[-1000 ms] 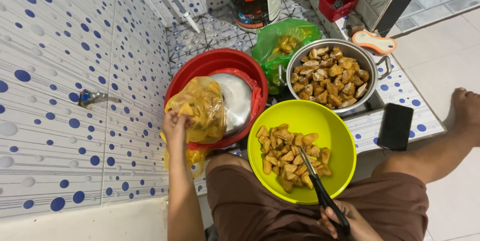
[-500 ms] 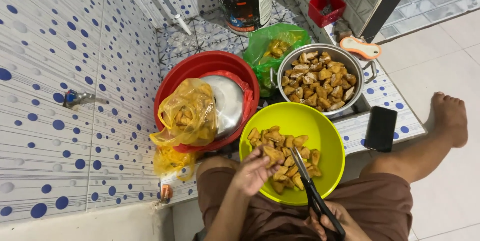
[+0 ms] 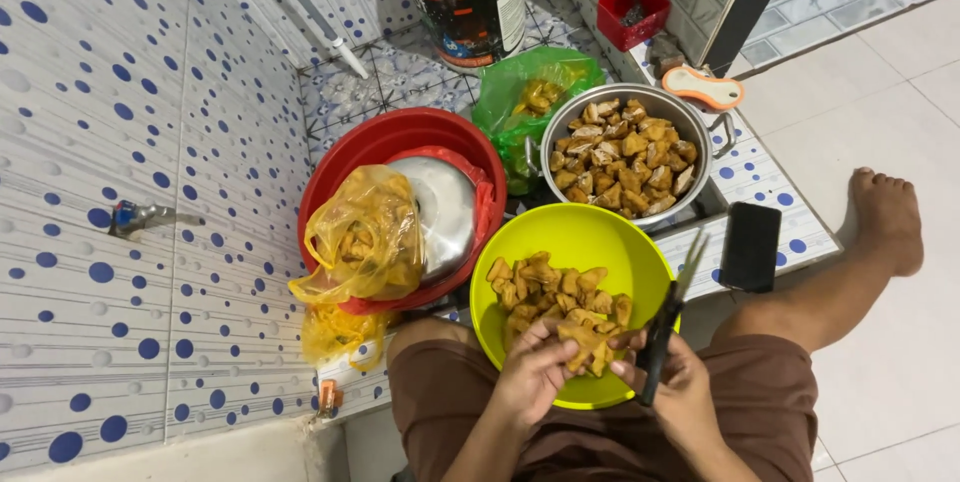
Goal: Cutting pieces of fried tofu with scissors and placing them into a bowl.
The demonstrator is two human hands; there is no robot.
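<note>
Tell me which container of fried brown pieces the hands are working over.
The round yellow-green plastic bowl in the lap: left hand and right hand meet at its near rim. The round metal pot and green plastic bag sit farther off, untouched.

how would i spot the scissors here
Find the yellow-green bowl of fried pieces in the lap. At its right rim, the right hand holds the scissors, the only dark, thin tool, blades pointing up.
</note>
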